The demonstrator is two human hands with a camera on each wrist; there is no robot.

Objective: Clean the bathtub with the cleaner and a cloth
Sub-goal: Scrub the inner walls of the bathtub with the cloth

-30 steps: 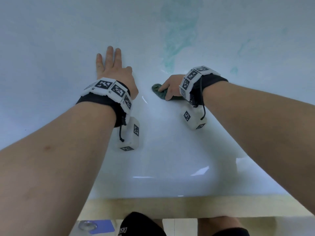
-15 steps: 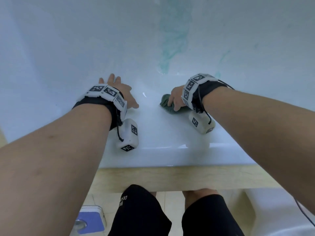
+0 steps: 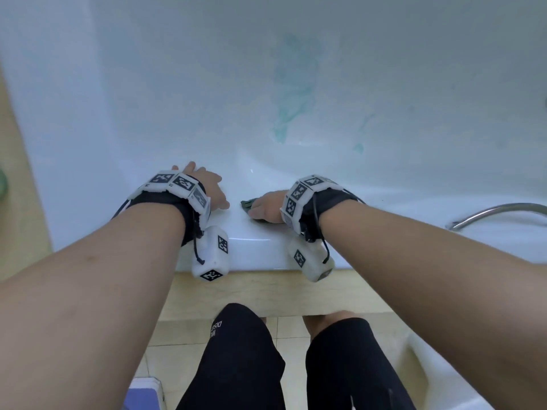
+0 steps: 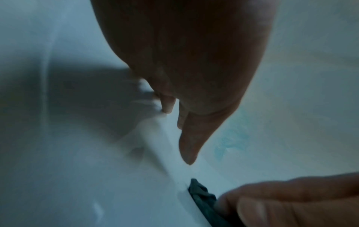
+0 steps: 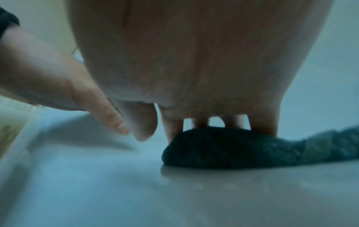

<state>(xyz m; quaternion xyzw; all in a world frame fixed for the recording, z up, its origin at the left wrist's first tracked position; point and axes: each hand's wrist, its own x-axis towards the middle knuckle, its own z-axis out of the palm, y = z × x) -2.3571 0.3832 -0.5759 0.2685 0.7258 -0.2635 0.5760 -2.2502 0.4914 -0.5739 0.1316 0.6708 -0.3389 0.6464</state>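
Note:
The white bathtub's near rim (image 3: 254,250) carries both my hands. A dark green cloth (image 3: 245,204) lies bunched on the rim, and my right hand (image 3: 265,207) holds it with fingers bent down over its top (image 5: 223,147); the thumb stays off it. My left hand (image 3: 207,187) rests flat on the rim just left of the cloth, fingers straight and reaching over the inner edge (image 4: 186,92). A blue-green smear of cleaner (image 3: 293,93) streaks the tub's inside beyond the hands. No cleaner bottle is in view.
A curved metal pipe (image 3: 497,211) lies on the tub's rim at the right. A beige tiled ledge (image 3: 266,291) runs below the rim, with my knees in black shorts (image 3: 236,350) under it. A blue and white object (image 3: 142,395) sits on the floor at lower left.
Both hands have drawn back toward me, from deeper inside the tub onto its near rim; the right hand brought the cloth along. My head has pulled back too.

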